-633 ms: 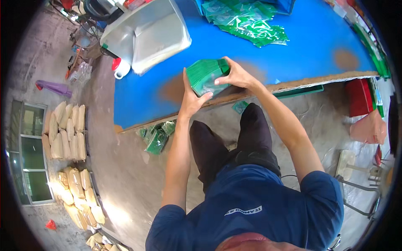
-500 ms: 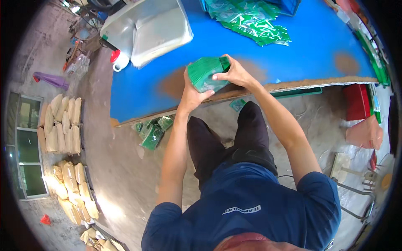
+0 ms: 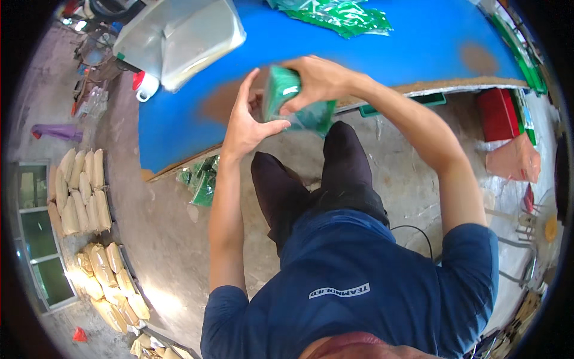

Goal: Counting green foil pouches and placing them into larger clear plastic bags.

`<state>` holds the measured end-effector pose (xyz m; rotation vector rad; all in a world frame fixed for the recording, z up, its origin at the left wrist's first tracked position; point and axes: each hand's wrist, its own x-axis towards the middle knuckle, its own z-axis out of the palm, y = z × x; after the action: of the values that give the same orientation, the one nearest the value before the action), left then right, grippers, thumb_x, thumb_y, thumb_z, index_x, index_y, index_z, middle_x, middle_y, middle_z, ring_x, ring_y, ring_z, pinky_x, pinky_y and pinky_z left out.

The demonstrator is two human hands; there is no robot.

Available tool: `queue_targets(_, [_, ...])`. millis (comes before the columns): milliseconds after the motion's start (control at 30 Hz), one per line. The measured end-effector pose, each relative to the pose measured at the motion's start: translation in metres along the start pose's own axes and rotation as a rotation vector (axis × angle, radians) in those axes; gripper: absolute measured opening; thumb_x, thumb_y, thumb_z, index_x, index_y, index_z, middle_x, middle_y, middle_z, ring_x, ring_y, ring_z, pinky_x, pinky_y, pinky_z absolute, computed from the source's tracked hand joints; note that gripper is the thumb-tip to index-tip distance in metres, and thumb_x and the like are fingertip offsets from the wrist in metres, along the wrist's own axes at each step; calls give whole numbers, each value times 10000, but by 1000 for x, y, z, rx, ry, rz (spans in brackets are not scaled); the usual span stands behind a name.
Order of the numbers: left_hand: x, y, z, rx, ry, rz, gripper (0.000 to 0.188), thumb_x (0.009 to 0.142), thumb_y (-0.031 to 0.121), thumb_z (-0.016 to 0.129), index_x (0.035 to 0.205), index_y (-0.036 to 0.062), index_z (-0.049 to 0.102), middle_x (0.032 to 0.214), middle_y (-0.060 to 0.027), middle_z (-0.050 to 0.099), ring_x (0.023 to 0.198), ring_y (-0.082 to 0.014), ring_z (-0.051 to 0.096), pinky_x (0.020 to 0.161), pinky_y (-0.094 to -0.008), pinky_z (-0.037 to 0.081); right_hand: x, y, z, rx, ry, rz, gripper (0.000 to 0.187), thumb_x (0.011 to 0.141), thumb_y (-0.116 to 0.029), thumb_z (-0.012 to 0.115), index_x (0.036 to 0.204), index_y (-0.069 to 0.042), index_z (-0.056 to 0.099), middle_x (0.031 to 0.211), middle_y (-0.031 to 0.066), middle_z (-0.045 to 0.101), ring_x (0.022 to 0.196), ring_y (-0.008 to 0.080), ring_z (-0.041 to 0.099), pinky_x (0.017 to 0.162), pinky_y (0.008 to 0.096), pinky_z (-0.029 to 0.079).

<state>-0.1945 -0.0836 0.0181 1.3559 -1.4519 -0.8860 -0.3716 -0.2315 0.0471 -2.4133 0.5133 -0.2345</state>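
Upper centre, the right hand (image 3: pixel 317 79) partly hides a green bundle (image 3: pixel 279 90), which seems blurred; the top edge crops green packets (image 3: pixel 344 18).

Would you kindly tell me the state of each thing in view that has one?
Green bundle: held, tilted
Right hand: gripping it
Left hand: open, fingers spread
Blue table: brown patches showing
Green packets: piled loosely
White mug: red top on
Tan sacks: stacked in rows

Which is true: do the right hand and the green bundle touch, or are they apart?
Touching. The head view shows the right hand gripping the green bundle, thumb across it.
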Motion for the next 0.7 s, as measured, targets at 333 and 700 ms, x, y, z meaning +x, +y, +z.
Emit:
queue_targets(333, [-16, -25, 74, -707, 795, 6, 521, 1052, 478, 363, 1364, 68, 445, 1226, -140, 583, 1131, -277, 588, 967, -431, 486, -33, -4, 77, 640, 370, 29, 635, 671, -357, 859, 1107, 48, 639, 980, 150, 710, 902, 204, 665, 848, 341, 525])
queue_targets(700, [31, -22, 88, -71, 640, 40, 497, 1065, 427, 374, 1312, 16, 504, 1239, -108, 499, 1152, -205, 485, 1014, -367, 388, -54, 29, 85, 1052, 590, -122, 553, 732, -225, 829, 1175, 12, 601, 1053, 104, 683, 944, 177, 639, 841, 349, 521])
